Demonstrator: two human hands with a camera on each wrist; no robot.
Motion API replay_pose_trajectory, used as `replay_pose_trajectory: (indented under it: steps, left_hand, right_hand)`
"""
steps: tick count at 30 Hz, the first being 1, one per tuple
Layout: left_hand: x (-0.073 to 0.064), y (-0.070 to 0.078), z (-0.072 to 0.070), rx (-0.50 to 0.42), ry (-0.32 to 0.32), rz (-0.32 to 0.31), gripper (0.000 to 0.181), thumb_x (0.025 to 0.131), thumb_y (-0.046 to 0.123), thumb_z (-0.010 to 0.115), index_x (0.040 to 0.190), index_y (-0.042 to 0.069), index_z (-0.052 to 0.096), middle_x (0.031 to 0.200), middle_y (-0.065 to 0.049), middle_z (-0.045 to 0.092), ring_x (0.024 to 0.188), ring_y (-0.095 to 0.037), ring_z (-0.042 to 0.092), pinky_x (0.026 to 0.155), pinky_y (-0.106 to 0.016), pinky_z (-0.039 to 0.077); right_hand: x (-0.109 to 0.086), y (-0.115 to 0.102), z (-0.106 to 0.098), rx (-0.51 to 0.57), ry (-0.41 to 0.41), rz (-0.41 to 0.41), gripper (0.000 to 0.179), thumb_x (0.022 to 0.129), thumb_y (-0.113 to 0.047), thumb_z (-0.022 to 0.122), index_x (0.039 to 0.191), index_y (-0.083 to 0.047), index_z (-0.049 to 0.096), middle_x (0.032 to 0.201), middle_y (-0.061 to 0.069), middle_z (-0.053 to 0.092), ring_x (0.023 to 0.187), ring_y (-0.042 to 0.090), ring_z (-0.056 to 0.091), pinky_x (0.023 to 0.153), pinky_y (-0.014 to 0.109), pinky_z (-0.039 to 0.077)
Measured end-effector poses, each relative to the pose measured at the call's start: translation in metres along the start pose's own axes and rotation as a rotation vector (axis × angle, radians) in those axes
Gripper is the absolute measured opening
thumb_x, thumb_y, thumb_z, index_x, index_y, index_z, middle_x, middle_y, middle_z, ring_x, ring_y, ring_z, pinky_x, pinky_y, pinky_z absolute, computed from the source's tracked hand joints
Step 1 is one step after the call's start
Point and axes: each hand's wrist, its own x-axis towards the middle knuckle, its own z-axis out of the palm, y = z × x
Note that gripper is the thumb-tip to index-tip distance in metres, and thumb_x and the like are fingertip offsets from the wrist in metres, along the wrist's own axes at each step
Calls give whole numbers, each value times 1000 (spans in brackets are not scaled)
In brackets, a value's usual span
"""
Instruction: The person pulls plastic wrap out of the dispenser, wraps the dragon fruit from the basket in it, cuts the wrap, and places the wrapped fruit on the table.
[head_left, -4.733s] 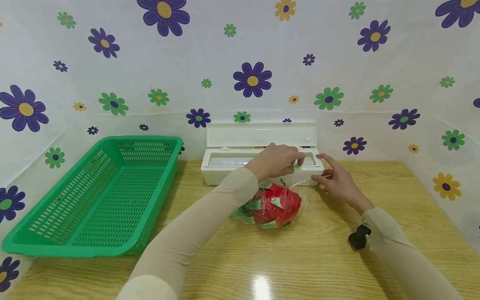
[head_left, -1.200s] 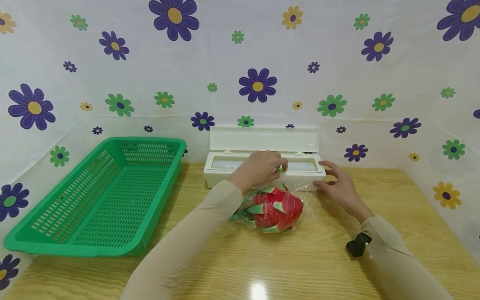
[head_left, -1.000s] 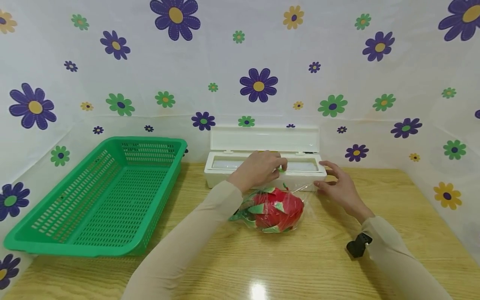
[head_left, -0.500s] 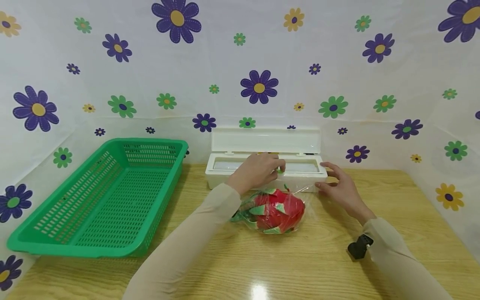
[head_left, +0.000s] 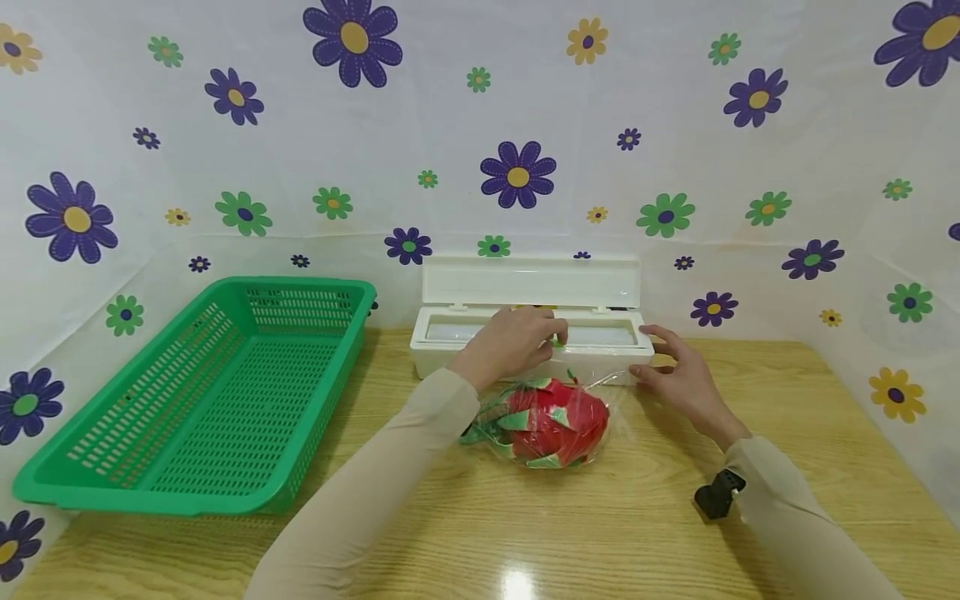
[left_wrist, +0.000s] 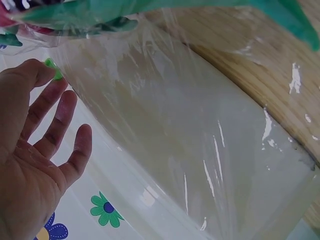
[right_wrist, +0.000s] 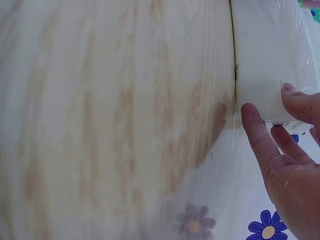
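A white cling film dispenser (head_left: 438, 358) lies along the back of the table with its lid raised. My left hand (head_left: 510, 342) reaches over its front edge and pinches a small green slide cutter (left_wrist: 53, 69) between thumb and index finger; the other fingers are loosely bent. My right hand (head_left: 684, 379) grips the dispenser's right end, thumb on the front face and fingers round the end. Clear cling film (left_wrist: 155, 105) runs over the dispenser's front toward a red dragon fruit (head_left: 558, 421) with green scales, which lies wrapped in film just in front.
A green perforated plastic basket (head_left: 225, 502) stands to the left on the wooden table (head_left: 600, 533). Behind rises a white flower-printed cloth (head_left: 420, 125). A black device (head_left: 717, 493) is strapped at the right sleeve.
Since the earliest frame, my left hand has slid leftward along the dispenser's front edge with the slide cutter. Over the last second it shifts only slightly left. My right hand keeps its grip.
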Motion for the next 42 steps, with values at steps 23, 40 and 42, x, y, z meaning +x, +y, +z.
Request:
replay_pose_trajectory:
  steps: [23,40,42]
  left_hand:
    - [-4,-6,-1,-23,12,20,18,99,15,62,112,21,73,108,1,74,90,-17,69,84,-36,58]
    - [-5,-6,-1,-4,3,5,20,99,16,61,113,22,73,108,3,74,89,-15,68,83,-35,58]
    - [-5,-6,-1,0,2,4,20,99,16,61,113,22,73,108,3,73,89,-15,68,82,-35,58]
  right_hand:
    - [-2,-5,0,-14,-7,5,69,100,-11,65,160,-13,31,154,34,40,121,55,61,94,48,58]
    - [-2,-3,1,-13,-4,5,69,100,-12,66,159,-13,32,154,34,40,121,55,62,91,44,60]
    - [-2,-3,1,-6,-7,5,69,100,-12,66,159,-13,31,154,34,40,121,54,62,89,41,61]
